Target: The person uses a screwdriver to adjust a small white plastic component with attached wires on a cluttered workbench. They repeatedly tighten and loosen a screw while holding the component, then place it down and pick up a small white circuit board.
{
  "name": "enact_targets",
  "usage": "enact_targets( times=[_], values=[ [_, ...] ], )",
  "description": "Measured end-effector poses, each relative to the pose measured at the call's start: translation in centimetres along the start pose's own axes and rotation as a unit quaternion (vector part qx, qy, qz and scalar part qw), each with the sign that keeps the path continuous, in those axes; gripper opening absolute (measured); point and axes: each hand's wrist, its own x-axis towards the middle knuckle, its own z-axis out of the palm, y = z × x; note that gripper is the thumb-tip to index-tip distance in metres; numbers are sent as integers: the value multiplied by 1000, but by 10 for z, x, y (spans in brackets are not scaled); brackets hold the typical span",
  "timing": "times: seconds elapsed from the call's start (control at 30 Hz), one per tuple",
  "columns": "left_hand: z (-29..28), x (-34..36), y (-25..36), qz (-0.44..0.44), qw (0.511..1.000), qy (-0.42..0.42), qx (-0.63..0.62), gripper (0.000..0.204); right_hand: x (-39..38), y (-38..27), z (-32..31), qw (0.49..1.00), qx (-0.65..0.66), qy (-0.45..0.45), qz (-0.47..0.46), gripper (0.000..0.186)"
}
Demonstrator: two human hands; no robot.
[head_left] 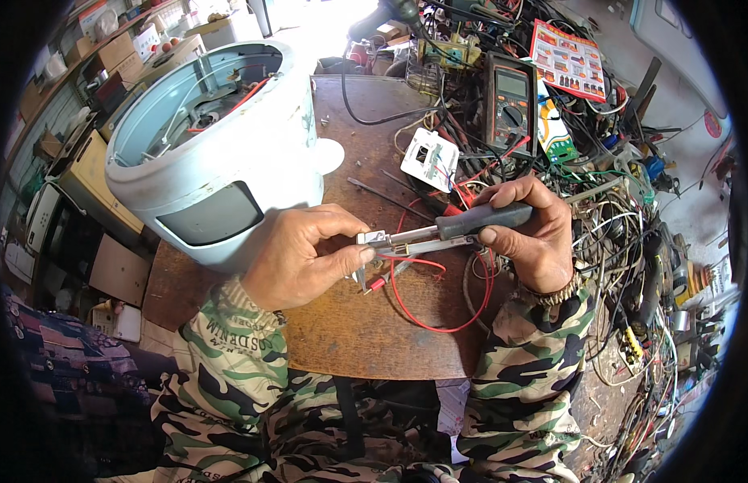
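My left hand pinches a small, pale block-shaped part between thumb and fingers. In my right hand is a screwdriver with a dark grey handle; its metal shaft points left and reaches the pale part. Just below the shaft runs a slim silvery strip, its far end by my right thumb; I cannot tell its kind. Loops of thin red wire hang beneath my hands. A red-and-metal probe-like piece lies under them. Another long, thin shaft rests on the table behind.
A round, pale-blue metal housing with an open top stands at left on the brown wooden table. Behind my right hand lie a white plastic plate and a multimeter. Tangled cables crowd the right side.
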Motion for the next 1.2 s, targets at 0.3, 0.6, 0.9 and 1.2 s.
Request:
enact_targets(
  times=[0.3, 0.6, 0.9, 1.2],
  values=[
    [-1, -1, -3, 5, 999, -30, 31, 19, 0, -10, 0, 995, -38, 29, 92, 26],
    [-2, -1, 1, -23, 999, -15, 27, 19, 1, 0, -2, 999, -13, 9, -28, 31],
    [1, 1, 2, 39, 998, -15, 46, 17, 5, -7, -23, 942, 137, 257, -164, 18],
    [2, 3, 6, 93, 991, 33, 95, 17, 5, -35, 43, 949, -314, -16, -28, 17]
  ],
)
